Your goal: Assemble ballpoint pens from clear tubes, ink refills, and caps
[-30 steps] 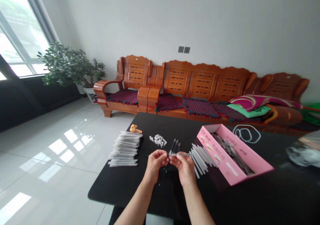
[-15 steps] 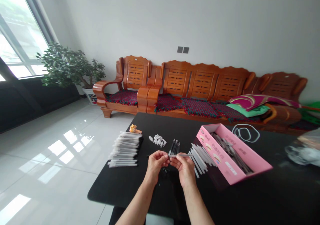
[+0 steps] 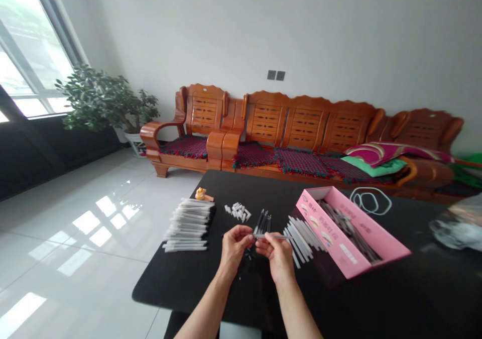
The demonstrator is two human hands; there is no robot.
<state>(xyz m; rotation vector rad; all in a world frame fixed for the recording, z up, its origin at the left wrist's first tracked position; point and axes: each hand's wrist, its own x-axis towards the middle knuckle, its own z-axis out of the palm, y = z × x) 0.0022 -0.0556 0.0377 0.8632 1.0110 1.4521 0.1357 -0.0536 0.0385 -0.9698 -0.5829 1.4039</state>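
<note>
Between my two hands, just above the black table, lies a thin grey pen tube (image 3: 280, 236), held roughly level. My right hand (image 3: 277, 253) pinches it between thumb and fingers. The fingertips of my left hand (image 3: 234, 246) are closed at the tube's left end; any small part there is hidden. Right behind my hands lie several dark pen refills (image 3: 264, 220). A loose row of whitish tubes (image 3: 301, 236) sits to the right of my right hand. Beyond my left hand is a small heap of short white pieces (image 3: 239, 211). Tiny dark bits lie beneath my fingers.
Several white pens with dark ends form a stack (image 3: 188, 226) on the left, beside a small yellow figurine (image 3: 201, 194). A pink box (image 3: 335, 251) of grey tubes stands right, with white loops (image 3: 371, 202) behind it. A wooden sofa (image 3: 222, 143) lines the wall.
My right hand has shifted slightly left along the tube, so less of it sticks out on the right. My left hand stays nearly in place.
</note>
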